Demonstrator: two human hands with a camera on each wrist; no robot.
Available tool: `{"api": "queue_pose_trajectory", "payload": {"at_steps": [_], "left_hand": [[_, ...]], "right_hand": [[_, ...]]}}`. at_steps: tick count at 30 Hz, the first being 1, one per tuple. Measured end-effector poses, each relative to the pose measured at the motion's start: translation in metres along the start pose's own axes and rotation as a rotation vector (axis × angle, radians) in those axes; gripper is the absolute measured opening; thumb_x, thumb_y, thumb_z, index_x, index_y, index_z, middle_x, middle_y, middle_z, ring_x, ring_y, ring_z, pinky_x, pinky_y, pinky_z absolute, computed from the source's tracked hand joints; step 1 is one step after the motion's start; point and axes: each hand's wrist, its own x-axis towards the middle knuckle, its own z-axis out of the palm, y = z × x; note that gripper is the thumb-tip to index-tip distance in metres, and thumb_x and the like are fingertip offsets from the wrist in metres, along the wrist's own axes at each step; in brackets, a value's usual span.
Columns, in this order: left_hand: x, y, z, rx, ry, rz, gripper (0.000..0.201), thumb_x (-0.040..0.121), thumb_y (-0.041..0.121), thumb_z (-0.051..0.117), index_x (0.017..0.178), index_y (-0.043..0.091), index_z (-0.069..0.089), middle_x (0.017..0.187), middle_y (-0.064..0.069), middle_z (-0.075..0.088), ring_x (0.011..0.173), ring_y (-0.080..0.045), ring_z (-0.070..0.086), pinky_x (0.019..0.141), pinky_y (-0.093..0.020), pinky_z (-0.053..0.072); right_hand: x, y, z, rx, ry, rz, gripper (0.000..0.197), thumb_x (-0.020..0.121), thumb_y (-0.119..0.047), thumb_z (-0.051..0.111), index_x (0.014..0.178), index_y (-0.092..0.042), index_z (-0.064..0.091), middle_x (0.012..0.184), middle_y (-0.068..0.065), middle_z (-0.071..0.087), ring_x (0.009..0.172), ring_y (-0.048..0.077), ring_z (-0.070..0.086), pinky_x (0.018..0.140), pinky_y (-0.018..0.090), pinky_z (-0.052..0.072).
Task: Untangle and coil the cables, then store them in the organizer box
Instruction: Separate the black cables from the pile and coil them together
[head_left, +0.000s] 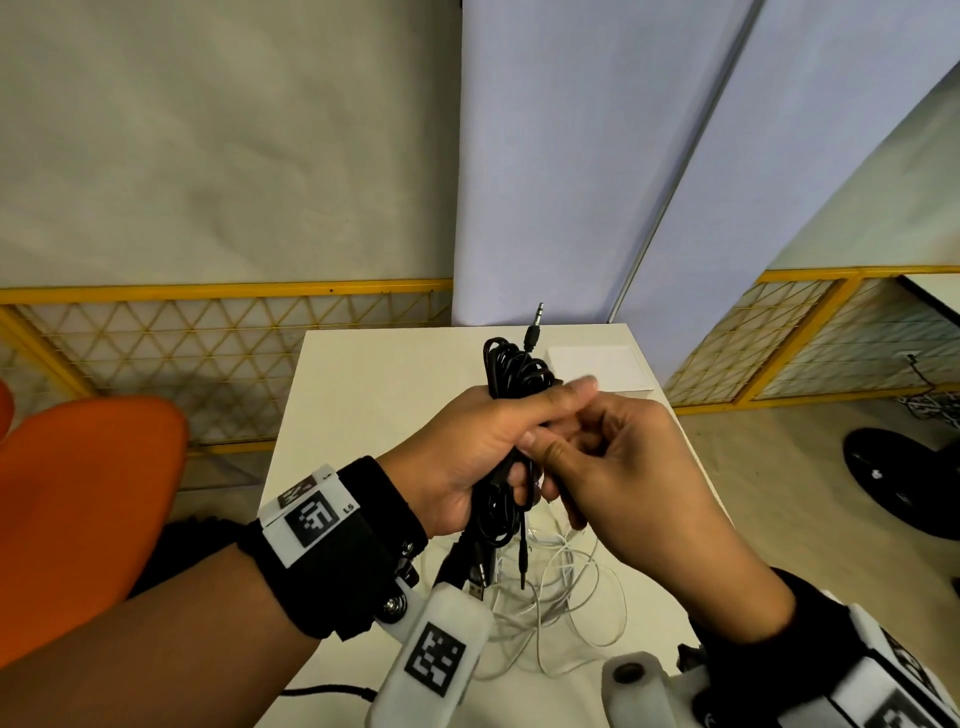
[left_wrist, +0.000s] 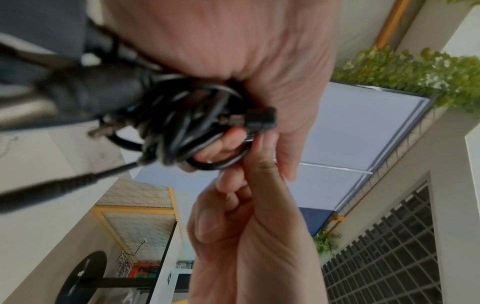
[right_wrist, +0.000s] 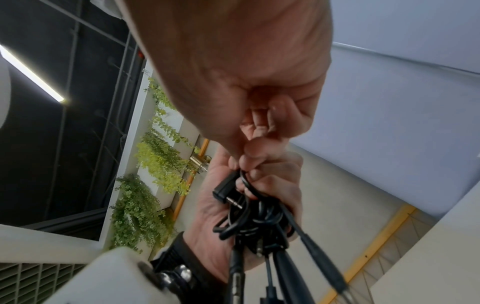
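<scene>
Two hands (head_left: 467, 457) (head_left: 639, 467) — black cables (head_left: 514, 371), ends blurred

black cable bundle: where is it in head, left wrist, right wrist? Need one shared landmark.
Head: black cable bundle at centre, gripped by the left hand above the table.
Left wrist: bundle upper centre-left, under the palm.
Right wrist: bundle lower centre.
Shared landmark: the right hand pinching a strand at the bundle.

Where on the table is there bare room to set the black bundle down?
Bare table lies left of the black cable bundle, out to the left edge. The white cable clutters the near side; a white sheet fills the far right corner.
</scene>
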Motion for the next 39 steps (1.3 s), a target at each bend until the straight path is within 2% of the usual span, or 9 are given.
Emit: {"api": "queue_pose_trajectory", "payload": {"at_steps": [6,9,13,16,21,26,30,34,39], "left_hand": [[0.006,-0.003,0.003,-0.174,0.036,-0.09,0.036,0.075,0.035,0.072,0.056,0.018,0.048,0.05,0.004,0.039,0.039,-0.008,0.035,0.041,-0.021,0.037],[0.011,0.001,0.012,-0.219,0.081,-0.027,0.038,0.081,0.03,0.068,0.059,0.016,0.04,0.053,0.001,0.038,0.042,-0.009,0.044,0.045,-0.021,0.041],[0.022,-0.003,0.028,-0.045,0.282,0.155,0.041,0.091,0.026,0.068,0.055,0.015,0.051,0.064,-0.008,0.052,0.06,-0.019,0.053,0.058,-0.028,0.046],[0.027,-0.006,0.04,0.064,0.379,0.262,0.043,0.093,0.022,0.067,0.052,0.018,0.055,0.062,-0.004,0.052,0.06,-0.015,0.054,0.059,-0.024,0.046],[0.038,-0.008,0.06,0.118,0.418,0.285,0.044,0.092,0.033,0.068,0.051,0.022,0.054,0.058,0.005,0.05,0.057,-0.009,0.053,0.06,-0.023,0.043],[0.05,-0.018,0.075,0.116,0.408,0.252,0.041,0.091,0.036,0.068,0.056,0.02,0.054,0.059,0.005,0.056,0.062,-0.009,0.06,0.066,-0.024,0.046],[0.061,-0.025,0.081,0.071,0.445,0.212,0.04,0.09,0.041,0.067,0.062,0.015,0.055,0.06,0.005,0.057,0.06,-0.007,0.06,0.062,-0.021,0.046],[0.072,-0.028,0.085,-0.011,0.434,0.184,0.033,0.089,0.039,0.066,0.063,0.02,0.059,0.059,0.011,0.061,0.059,-0.003,0.062,0.057,-0.015,0.046],[0.085,-0.038,0.089,-0.111,0.353,0.12,0.024,0.08,0.03,0.076,0.059,0.021,0.068,0.067,0.005,0.065,0.067,-0.007,0.066,0.069,-0.024,0.048]], "right_hand": [[0.005,0.007,-0.005,-0.114,0.121,0.08,0.042,0.077,-0.037,0.08,0.064,-0.012,0.05,0.043,-0.011,0.05,0.038,0.002,0.043,0.044,0.013,0.033],[0.006,0.015,-0.005,-0.132,0.064,0.176,0.044,0.078,-0.06,0.065,0.091,-0.021,0.049,0.067,-0.005,0.06,0.052,0.006,0.055,0.055,0.027,0.047],[0.011,0.024,-0.011,0.147,-0.159,0.315,0.036,0.092,-0.052,0.053,0.118,-0.028,0.05,0.106,-0.001,0.071,0.09,-0.002,0.068,0.08,0.021,0.054],[0.017,0.027,-0.029,0.221,-0.319,0.275,0.039,0.079,-0.031,0.056,0.117,-0.021,0.061,0.107,0.003,0.073,0.101,0.012,0.069,0.095,0.039,0.051],[0.019,0.026,-0.048,0.08,-0.453,0.135,0.04,0.075,0.009,0.069,0.109,-0.006,0.054,0.096,0.028,0.066,0.081,0.036,0.068,0.077,0.046,0.057],[0.029,0.047,-0.056,0.013,-0.301,0.118,0.017,0.073,0.007,0.066,0.087,-0.002,0.067,0.079,0.024,0.07,0.077,0.036,0.071,0.073,0.061,0.055],[0.033,0.057,-0.06,-0.016,-0.261,0.132,0.01,0.075,0.003,0.063,0.075,-0.007,0.067,0.068,0.012,0.07,0.065,0.018,0.069,0.067,0.043,0.058],[0.04,0.069,-0.071,0.032,-0.283,0.178,0.007,0.073,0.003,0.067,0.068,-0.002,0.065,0.055,0.005,0.059,0.052,0.011,0.055,0.053,0.029,0.044],[0.046,0.088,-0.081,0.029,-0.349,0.179,0.021,0.071,0.008,0.064,0.063,-0.012,0.061,0.05,-0.011,0.057,0.049,0.001,0.053,0.051,0.017,0.04]]}}
